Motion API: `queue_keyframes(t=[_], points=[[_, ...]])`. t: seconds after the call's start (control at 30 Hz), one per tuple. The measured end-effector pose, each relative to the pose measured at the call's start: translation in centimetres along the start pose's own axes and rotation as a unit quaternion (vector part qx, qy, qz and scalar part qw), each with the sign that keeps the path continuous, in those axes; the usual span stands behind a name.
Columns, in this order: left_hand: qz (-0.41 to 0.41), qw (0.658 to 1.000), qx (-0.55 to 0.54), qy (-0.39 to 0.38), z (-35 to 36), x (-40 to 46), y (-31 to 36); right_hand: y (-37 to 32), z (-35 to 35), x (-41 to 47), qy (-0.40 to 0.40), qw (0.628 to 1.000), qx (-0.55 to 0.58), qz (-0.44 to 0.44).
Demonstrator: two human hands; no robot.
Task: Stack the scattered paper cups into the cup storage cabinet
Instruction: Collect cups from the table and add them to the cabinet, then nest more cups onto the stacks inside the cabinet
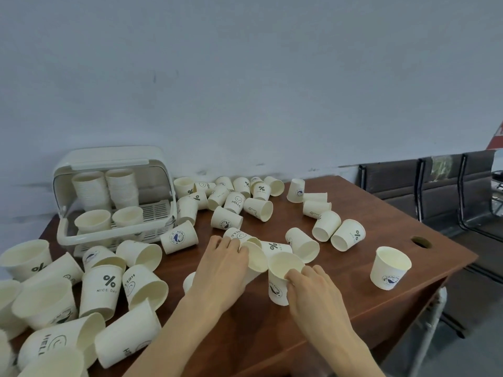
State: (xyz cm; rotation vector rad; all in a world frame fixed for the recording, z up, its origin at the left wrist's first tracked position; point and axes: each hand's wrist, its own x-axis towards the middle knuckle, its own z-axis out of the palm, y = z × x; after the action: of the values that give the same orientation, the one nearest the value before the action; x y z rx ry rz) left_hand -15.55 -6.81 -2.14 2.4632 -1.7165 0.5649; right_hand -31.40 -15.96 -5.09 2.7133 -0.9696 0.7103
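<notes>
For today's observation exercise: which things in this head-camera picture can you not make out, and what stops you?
- Head view: cup under the left hand: its print, covered by the hand.
- Head view: number of cups in the rear stacks inside the cabinet: rims too fine and blurred.
- Head view: cups at the lower left: cut by the frame edge.
- Head view: logo text on the cup held by the right hand: partly covered by the fingers.

Only the two arms of the person are visible, from the forearm to the fingers. Both forearms are bare, with no sleeve on them. The left hand (221, 263) has no glove, ring or bracelet, and the wrist behind it carries no watch. The right hand (313, 288) is equally uncovered, with short plain nails on its fingers (295, 276).
</notes>
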Motion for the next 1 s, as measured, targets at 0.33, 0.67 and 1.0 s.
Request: queue_keyframes(t=[0.33,0.67,1.0], points=[[-0.107,0.984,-0.091,0.105,-2.0,-1.2,-3.4,-3.7,-2.1,2.3,0.005,0.998,0.041,0.042],[-0.177,0.966,-0.074,0.172,-2.1,-2.5,-7.3,-8.1,-3.1,5.0,-0.02,0.996,0.091,-0.014],[-0.235,0.954,-0.052,0.178,-3.2,-5.2,-11.3,-12.4,-3.7,7.5,-0.028,0.992,0.108,-0.064]])
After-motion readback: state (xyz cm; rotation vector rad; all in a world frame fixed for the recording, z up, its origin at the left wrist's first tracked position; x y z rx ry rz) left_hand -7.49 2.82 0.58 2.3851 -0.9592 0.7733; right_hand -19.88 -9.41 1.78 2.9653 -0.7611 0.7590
